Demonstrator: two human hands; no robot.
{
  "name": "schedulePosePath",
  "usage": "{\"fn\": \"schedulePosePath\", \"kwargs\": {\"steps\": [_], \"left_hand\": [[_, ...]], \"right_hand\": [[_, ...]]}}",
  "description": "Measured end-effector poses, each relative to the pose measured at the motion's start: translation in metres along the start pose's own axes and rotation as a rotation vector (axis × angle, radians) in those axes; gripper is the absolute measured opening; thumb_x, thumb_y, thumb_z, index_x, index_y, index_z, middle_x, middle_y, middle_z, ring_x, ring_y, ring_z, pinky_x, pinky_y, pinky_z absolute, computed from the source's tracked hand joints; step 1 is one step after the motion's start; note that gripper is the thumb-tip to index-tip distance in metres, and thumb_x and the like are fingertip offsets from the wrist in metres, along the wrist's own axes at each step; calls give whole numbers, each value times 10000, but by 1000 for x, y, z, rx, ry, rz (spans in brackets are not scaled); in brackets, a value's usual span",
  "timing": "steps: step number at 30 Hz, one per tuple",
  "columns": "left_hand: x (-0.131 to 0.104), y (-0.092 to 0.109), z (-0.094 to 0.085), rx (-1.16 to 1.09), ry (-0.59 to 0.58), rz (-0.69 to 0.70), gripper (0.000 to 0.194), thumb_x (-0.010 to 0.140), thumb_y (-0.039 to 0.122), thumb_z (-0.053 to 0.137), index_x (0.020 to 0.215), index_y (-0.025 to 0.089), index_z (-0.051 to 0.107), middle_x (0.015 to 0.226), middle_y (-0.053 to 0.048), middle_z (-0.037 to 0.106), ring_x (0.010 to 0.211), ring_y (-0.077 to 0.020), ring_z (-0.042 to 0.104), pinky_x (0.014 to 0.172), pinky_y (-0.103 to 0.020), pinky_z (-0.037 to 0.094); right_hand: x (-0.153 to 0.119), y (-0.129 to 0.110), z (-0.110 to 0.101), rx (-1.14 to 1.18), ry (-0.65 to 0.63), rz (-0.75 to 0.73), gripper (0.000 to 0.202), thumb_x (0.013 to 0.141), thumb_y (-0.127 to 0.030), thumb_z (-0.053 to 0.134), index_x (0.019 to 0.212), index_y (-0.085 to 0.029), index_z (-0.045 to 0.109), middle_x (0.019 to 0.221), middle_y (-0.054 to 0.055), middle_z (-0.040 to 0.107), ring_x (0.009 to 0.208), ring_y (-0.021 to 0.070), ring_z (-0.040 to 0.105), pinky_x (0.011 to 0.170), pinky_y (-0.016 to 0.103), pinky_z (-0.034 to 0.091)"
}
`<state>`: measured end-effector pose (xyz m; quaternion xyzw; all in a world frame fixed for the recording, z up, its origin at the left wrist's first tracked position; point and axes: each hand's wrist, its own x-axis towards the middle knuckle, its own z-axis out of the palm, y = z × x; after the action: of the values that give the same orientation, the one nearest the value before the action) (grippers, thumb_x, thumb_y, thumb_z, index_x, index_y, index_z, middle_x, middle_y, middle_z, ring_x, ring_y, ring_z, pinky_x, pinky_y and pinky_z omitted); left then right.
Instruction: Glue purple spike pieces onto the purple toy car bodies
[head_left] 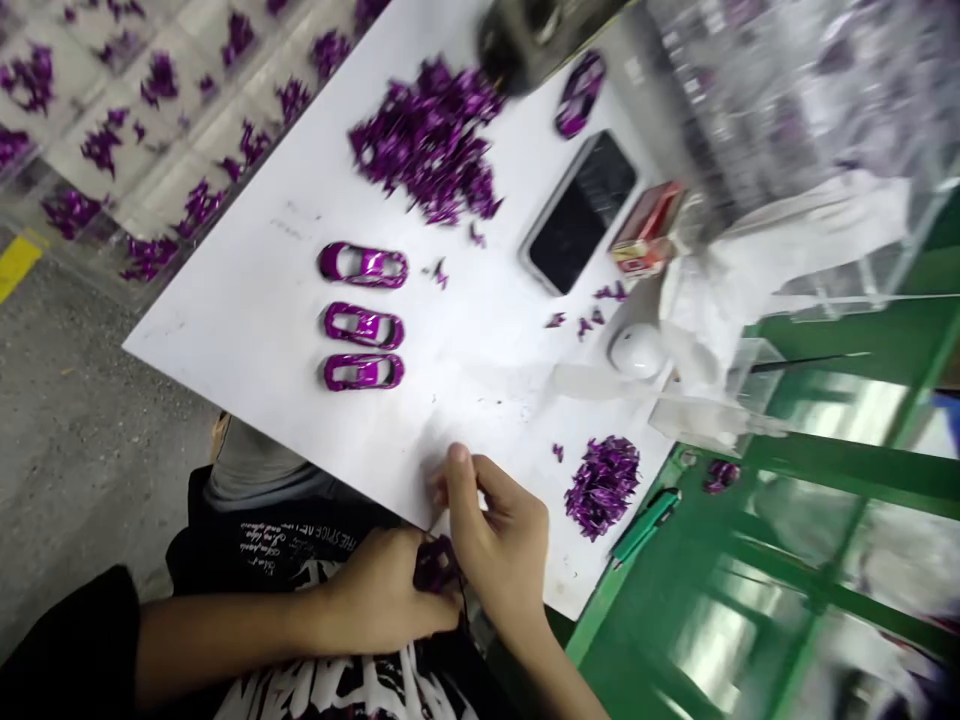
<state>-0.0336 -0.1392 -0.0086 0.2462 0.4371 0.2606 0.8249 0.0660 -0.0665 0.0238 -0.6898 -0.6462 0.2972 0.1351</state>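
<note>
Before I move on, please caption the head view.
Left hand holding a dark purple piece, right hand beside it, near three lined-up purple car shells on a white board.

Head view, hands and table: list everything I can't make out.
All in the head view:
- Purple piece: partly covered by the left hand, detail blurred.
- Anything pinched in the right hand's fingers: too small and blurred.
- Dark object: cut off by the top edge.
- Print on the red box: blurred.

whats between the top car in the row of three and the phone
Some small loose purple pieces lie on the white surface between the top car and the phone, seen in the head view.
</note>
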Motion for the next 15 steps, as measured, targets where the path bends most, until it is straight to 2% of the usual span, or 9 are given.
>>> {"fn": "schedulePosePath", "kwargs": {"steps": [2, 3, 4, 6, 7, 10, 12, 14, 15], "left_hand": [[-12, 13, -5, 161, -25, -52, 330, 801, 310, 760, 1090, 165, 693, 974, -90, 737, 946, -297, 687, 852, -406, 519], [-17, 22, -7, 249, -52, -54, 455, 822, 365, 762, 1222, 179, 651, 1001, -87, 728, 953, -293, 681, 867, -408, 511], [-21, 33, -9, 322, -86, -12, 572, 872, 413, 724, 1379, 203, 560, 973, -69, 711, 914, -273, 671, 849, -399, 507], [-24, 56, -11, 414, -92, 129, 523, 968, 419, 614, 1441, 244, 474, 898, -21, 659, 777, -199, 618, 792, -351, 491], [-21, 67, -11, 454, -90, 189, 451, 997, 403, 570, 1408, 250, 469, 870, -5, 631, 737, -178, 584, 770, -336, 482], [0, 95, -6, 500, -52, 307, 315, 1025, 421, 515, 1278, 243, 455, 845, 18, 556, 668, -148, 509, 685, -315, 465], [21, 106, -1, 490, 0, 327, 274, 1031, 448, 498, 1193, 229, 472, 796, 36, 503, 645, -136, 483, 647, -299, 454], [44, 111, 2, 430, 62, 327, 254, 1012, 447, 537, 1090, 205, 531, 772, 38, 499, 638, -120, 487, 628, -281, 447], [55, 112, 3, 379, 52, 313, 288, 1005, 459, 550, 1121, 196, 550, 784, 35, 518, 607, -107, 484, 597, -273, 437]], "right_hand": [[6, 4, -17, 77, 187, 38, 504, 1015, -537, 561, 641, -203, 603, 566, -5, 573, 546, 137, 528, 536, 276, 402], [12, 10, -25, 87, 334, 45, 467, 996, -541, 592, 671, -206, 611, 601, 1, 598, 579, 146, 553, 569, 281, 431], [22, 18, -33, 91, 479, 42, 421, 966, -546, 632, 715, -209, 617, 650, 9, 623, 617, 156, 578, 607, 290, 461], [46, 37, -43, 129, 654, 18, 348, 891, -551, 708, 872, -212, 633, 828, 43, 687, 748, 193, 649, 695, 325, 530], [59, 47, -47, 158, 651, -6, 374, 853, -550, 736, 972, -211, 635, 948, 72, 710, 845, 224, 681, 748, 355, 560], [93, 66, -50, 169, 372, -119, 479, 844, -528, 714, 1192, -211, 630, 1215, 130, 718, 1038, 293, 701, 886, 448, 579], [102, 68, -54, 181, 235, -181, 456, 912, -521, 631, 1242, -208, 645, 1201, 126, 738, 983, 286, 715, 893, 458, 573], [98, 64, -63, 297, 262, -205, 486, 964, -537, 568, 1307, -200, 636, 1083, 104, 762, 882, 257, 719, 821, 420, 579], [94, 61, -70, 367, 311, -196, 495, 977, -554, 557, 1310, -198, 643, 990, 83, 761, 831, 242, 712, 763, 390, 577]]}}
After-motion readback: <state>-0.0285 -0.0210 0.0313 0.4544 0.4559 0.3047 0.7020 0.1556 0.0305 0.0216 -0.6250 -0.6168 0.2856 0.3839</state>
